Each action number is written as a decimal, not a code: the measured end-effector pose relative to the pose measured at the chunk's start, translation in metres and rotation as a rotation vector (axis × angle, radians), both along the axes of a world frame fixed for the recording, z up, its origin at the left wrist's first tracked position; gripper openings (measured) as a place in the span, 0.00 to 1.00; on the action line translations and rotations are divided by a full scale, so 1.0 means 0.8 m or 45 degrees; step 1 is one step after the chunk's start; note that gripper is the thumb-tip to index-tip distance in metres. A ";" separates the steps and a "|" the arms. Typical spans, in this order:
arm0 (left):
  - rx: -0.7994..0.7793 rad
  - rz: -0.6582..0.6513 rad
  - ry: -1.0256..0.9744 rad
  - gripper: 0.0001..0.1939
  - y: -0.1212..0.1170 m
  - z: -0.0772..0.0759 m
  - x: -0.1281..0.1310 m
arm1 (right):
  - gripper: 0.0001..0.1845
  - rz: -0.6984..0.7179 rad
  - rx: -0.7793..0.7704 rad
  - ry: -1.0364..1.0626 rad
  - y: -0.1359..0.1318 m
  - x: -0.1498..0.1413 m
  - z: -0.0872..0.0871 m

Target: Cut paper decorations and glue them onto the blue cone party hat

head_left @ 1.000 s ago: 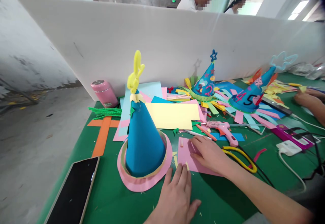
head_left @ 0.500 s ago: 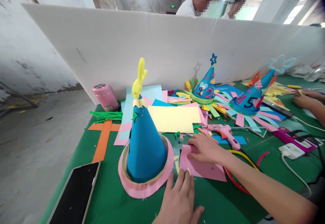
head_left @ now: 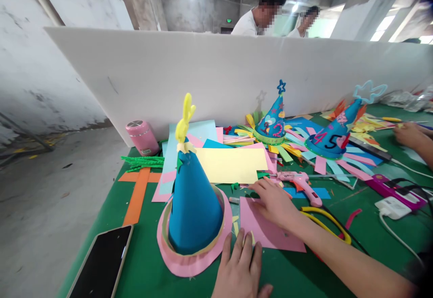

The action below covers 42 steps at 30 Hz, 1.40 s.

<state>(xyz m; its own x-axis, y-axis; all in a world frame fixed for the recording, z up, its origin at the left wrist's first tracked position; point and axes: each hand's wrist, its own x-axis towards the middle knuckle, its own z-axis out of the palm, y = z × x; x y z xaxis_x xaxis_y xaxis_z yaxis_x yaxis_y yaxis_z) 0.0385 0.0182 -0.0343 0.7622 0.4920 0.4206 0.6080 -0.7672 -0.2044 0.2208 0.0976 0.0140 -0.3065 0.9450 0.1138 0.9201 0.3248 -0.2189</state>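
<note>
My left hand [head_left: 239,264] rests flat on the green table with fingers spread, close to the pink brim of a blue cone hat [head_left: 194,203]. A yellow pipe-cleaner shape [head_left: 184,115] tops that hat. Over the upper part of a pink paper sheet [head_left: 270,235], my right hand [head_left: 274,201] reaches forward with fingers stretched out, nothing visible in it. Its fingertips are near small scraps below a cream paper sheet [head_left: 233,165]. A pink glue gun [head_left: 302,185] lies just beyond this hand. Yellow looped handles [head_left: 329,221] show beside my right forearm, which partly covers them.
Two decorated blue hats [head_left: 272,120] [head_left: 333,133] stand farther back among paper strips. At the left are a phone [head_left: 101,262], orange strips [head_left: 138,199], green pipe cleaners [head_left: 142,162] and a pink canister [head_left: 142,138]. A purple power strip [head_left: 394,192] and another person's hand [head_left: 411,135] are right.
My right hand has shifted a little forward, its fingers coming off the pink sheet toward the scraps. My left hand stays flat beside the hat. The view has tilted slightly upward.
</note>
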 end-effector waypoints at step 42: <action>-0.373 0.080 0.027 0.30 0.001 -0.001 0.010 | 0.16 -0.135 -0.005 -0.398 0.154 0.043 0.025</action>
